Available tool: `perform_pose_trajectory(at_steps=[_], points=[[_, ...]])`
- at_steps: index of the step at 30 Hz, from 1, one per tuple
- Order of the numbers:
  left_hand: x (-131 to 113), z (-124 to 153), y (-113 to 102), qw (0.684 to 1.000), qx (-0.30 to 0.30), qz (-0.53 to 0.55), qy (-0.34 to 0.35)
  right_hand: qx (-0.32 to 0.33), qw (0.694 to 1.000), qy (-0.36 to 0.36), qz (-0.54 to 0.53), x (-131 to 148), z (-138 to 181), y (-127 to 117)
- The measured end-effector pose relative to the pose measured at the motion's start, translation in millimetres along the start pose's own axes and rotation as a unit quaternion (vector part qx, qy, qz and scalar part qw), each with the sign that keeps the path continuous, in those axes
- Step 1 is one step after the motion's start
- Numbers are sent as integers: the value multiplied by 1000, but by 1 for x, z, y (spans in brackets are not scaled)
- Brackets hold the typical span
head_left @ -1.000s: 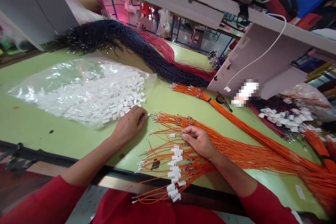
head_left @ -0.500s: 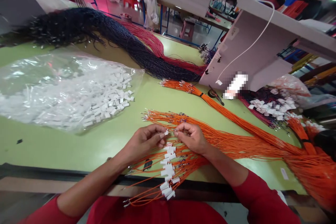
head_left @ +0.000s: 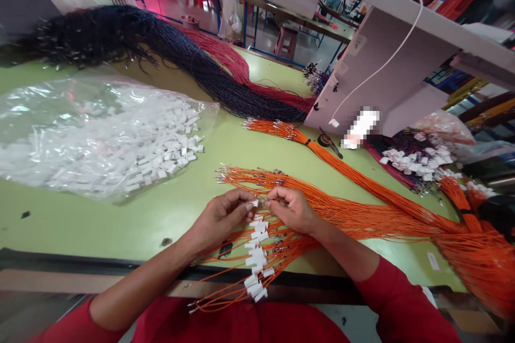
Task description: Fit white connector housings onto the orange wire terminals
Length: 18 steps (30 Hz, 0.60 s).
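White connector just below frame center, pinched in left hand; right hand pinches a wire end just beside it; orange wires spread lower right, clear bag of connectors at left.

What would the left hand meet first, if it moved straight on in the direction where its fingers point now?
Probably the right hand: it faces the left hand, just beyond the white piece that the left one pinches. Depth there is hard to judge.

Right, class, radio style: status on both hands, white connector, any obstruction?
Left hand pinching white connector. Right hand pinching wire end close by. Orange wires spread beneath.
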State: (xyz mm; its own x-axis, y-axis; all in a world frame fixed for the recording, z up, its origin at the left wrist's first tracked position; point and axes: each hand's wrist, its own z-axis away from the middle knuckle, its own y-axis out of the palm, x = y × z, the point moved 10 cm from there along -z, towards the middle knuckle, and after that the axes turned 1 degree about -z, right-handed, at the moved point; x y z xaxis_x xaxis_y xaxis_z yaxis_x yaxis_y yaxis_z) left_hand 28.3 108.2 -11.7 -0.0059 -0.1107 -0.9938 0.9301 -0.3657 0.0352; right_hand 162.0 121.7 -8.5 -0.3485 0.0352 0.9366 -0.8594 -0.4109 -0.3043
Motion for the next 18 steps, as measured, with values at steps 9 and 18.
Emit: perform_pose_trajectory(at_steps=[9, 18], points=[[2, 0, -1, 1000, -26, -16, -5, -41, 996, -67, 46, 7, 2, -3], [23, -3, 5, 993, -20, 88, -71, -29, 994, -86, 64, 12, 4, 1]])
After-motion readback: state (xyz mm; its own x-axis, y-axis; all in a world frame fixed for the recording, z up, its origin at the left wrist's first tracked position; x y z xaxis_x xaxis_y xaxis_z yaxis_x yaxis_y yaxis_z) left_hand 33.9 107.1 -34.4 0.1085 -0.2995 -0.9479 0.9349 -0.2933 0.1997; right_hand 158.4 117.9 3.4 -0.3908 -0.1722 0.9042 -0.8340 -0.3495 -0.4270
